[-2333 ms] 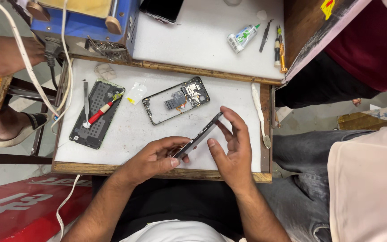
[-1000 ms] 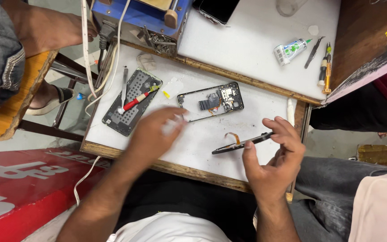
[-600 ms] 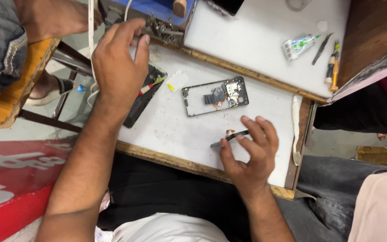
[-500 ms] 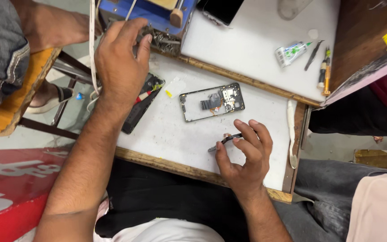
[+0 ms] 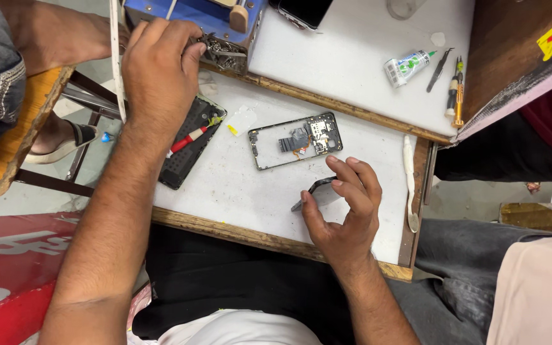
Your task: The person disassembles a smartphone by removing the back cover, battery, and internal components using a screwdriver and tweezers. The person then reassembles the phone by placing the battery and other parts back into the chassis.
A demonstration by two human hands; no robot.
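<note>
Matt, scuffed white worktop (image 5: 237,191) with rough wooden edging; dark, perhaps glossy phone panel (image 5: 317,191); bare-metal opened frame (image 5: 295,140).

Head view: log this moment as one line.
left hand: reaching into blue box | right hand: holding dark phone panel tilted over white board | open phone frame: lying flat between hands

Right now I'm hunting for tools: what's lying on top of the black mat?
A red-handled screwdriver lies on the black mat. The left hand covers the mat's far end.

The person's left hand (image 5: 158,61) and right hand (image 5: 343,214) are bare, with bare forearms. They wear a white shirt (image 5: 237,329) and black trousers (image 5: 225,275).
</note>
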